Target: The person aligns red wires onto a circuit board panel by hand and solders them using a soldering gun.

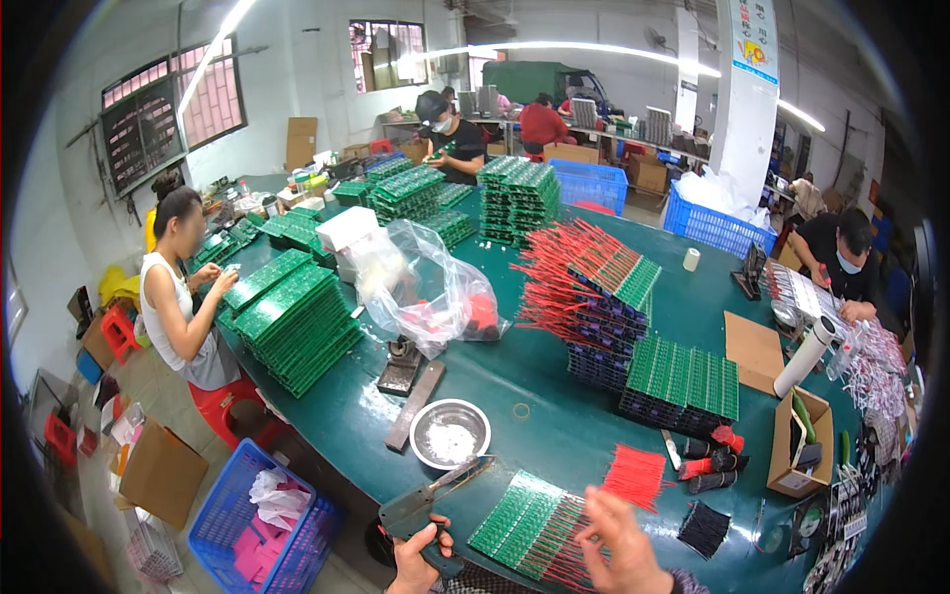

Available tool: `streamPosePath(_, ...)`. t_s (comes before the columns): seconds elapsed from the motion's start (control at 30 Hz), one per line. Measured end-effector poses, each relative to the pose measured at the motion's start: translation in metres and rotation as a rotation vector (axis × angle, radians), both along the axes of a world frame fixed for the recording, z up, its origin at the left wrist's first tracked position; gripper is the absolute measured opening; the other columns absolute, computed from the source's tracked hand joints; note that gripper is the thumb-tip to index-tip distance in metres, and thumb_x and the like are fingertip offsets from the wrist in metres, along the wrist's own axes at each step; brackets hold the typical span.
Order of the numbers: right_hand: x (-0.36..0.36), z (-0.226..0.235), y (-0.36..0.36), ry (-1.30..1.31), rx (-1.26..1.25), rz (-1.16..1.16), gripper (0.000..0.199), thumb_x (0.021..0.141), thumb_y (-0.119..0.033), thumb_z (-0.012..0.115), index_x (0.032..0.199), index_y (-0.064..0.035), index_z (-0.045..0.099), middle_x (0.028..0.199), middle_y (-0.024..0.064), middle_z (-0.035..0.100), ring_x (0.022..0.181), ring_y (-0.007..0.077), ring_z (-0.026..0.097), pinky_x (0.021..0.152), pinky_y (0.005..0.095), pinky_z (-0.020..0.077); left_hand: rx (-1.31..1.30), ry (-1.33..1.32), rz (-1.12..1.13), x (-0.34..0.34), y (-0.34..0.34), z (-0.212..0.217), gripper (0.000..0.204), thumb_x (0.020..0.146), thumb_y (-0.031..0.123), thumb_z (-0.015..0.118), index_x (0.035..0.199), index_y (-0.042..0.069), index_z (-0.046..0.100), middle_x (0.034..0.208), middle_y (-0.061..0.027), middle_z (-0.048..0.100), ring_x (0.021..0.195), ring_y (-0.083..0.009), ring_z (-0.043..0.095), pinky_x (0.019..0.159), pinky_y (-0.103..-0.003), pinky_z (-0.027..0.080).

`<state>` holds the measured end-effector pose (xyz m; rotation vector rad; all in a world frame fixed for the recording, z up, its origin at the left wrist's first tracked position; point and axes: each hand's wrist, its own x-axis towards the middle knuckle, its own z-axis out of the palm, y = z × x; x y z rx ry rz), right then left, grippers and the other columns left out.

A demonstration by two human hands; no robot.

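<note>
Right grip (623, 546) by wired green board (519, 517), left grip (420, 560) holding gun-shaped tool (408, 511)

The right hand (628, 544) masks the ends of several red wires (562, 530); whether it pinches one cannot be determined. The left hand (421, 559) covers part of the soldering gun (404, 515)'s handle. The lower edge truncates both forearms.

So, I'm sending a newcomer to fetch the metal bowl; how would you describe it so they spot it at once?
Find the big green table and, at its near edge, the left hand gripping a gun-shaped tool. Just beyond that tool lies the bowl, right beside a flat bar. Unlike the straight-edged bar, it's round, open and silvery.
</note>
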<state>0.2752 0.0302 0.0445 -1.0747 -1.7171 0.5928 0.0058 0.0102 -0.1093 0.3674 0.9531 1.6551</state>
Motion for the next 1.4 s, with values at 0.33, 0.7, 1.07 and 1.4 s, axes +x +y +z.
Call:
streamPosePath(0.33,0.011,-0.063,0.013,-0.29,0.121,0.121,0.03,0.085,0.012,0.06,0.107,-0.004,0.073,0.104,0.0162,0.07,0.095,0.036,0.069,0.08,0.0422,0.0574,0.017,-0.018,0.087,0.0,-0.003,0.01,0.026,0.09,0.011,0.07,0.109,-0.006,0.067,0.098,-0.0205,0.07,0.066,-0.0231,0.067,0.052,-0.032,0.055)
streamPosePath(0.7,0.002,-0.092,-0.009,-0.185,0.083,0.075,0.032,0.083,0.015,0.061,0.106,-0.0028,0.075,0.103,0.0163,0.071,0.097,0.0374,0.069,0.085,0.0434,0.0565,0.046,0.023,0.138,-0.003,-0.007,-0.007,0.026,0.088,0.012,0.071,0.105,-0.008,0.069,0.094,-0.0217,0.07,0.063,-0.0235,0.069,0.049,-0.032,0.055)
streamPosePath(1.07,0.002,-0.095,-0.007,-0.13,0.026,0.106,0.031,0.083,0.014,0.061,0.105,-0.0027,0.075,0.102,0.0165,0.072,0.095,0.0369,0.07,0.085,0.0428,0.0574,0.019,0.036,0.159,-0.001,-0.006,0.0,0.027,0.087,0.012,0.072,0.105,-0.008,0.067,0.094,-0.0214,0.07,0.062,-0.0241,0.068,0.049,-0.034,0.055)
streamPosePath(1.4,0.001,-0.094,-0.016,-0.124,-0.024,0.1,0.029,0.083,0.013,0.061,0.104,-0.0026,0.075,0.101,0.0168,0.072,0.095,0.0368,0.07,0.086,0.0423,0.0578,0.026,0.051,0.155,-0.003,-0.014,-0.007,0.026,0.088,0.012,0.071,0.103,-0.008,0.067,0.094,-0.0214,0.07,0.062,-0.0239,0.067,0.048,-0.033,0.054)
